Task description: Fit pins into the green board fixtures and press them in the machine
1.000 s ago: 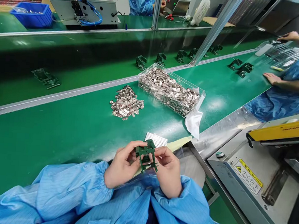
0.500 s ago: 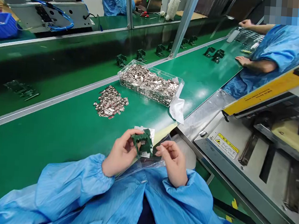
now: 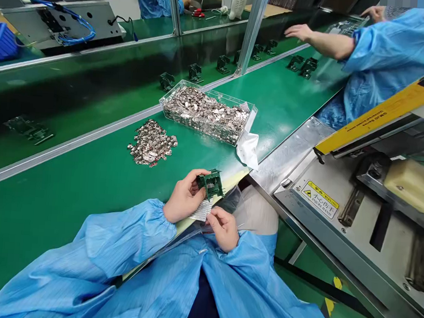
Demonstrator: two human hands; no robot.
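Note:
In my left hand (image 3: 185, 198) is a small green circuit board assembly (image 3: 212, 184), gripped at its left side between thumb and fingers, tilted above the bench edge. Just below it is a white and silver sheet of small labels (image 3: 201, 211), partly covered by the board and my left hand. My right hand (image 3: 226, 230) is closed in a pinch at the right edge of this sheet; its fingertips hide whether a single label is between them. Yellow paper (image 3: 238, 178) and clear plastic (image 3: 233, 199) lie underneath, close to my lap.
A clear tray (image 3: 253, 118) of small metal pieces stands ahead, with a loose pile (image 3: 151, 144) left of it and white tissue (image 3: 248, 149) at its corner. Several board assemblies (image 3: 307, 67) stand farther off. A machine (image 3: 326, 191) flanks the right; a co-worker's arm (image 3: 329, 43) reaches across the bench.
My left hand has moved slightly up and right, turning the board assembly. My right hand has moved down and left to the label sheet. The co-worker's hand has reached leftward.

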